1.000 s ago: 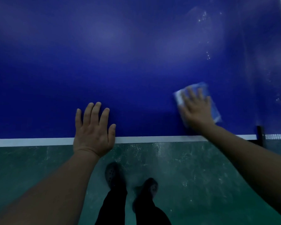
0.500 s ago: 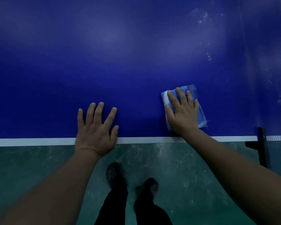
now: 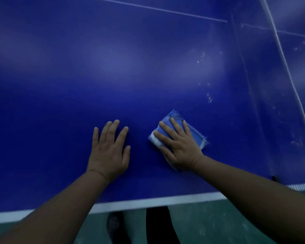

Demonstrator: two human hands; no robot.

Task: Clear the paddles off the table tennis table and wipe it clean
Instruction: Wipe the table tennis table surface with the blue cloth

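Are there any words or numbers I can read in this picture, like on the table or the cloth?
No, there is no text to read.
The blue table tennis table shows only plain white lines, no letters.
The blue cloth under the right hand has no label showing.
The left hand lies flat on bare table.
The net at the right shows no writing.

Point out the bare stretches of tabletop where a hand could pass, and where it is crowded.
Bare blue table runs wide beyond and outward of the left hand, up to the thin white line. Only a narrow gap separates that hand from the right hand pressing the cloth. Droplets speckle the surface toward the net.
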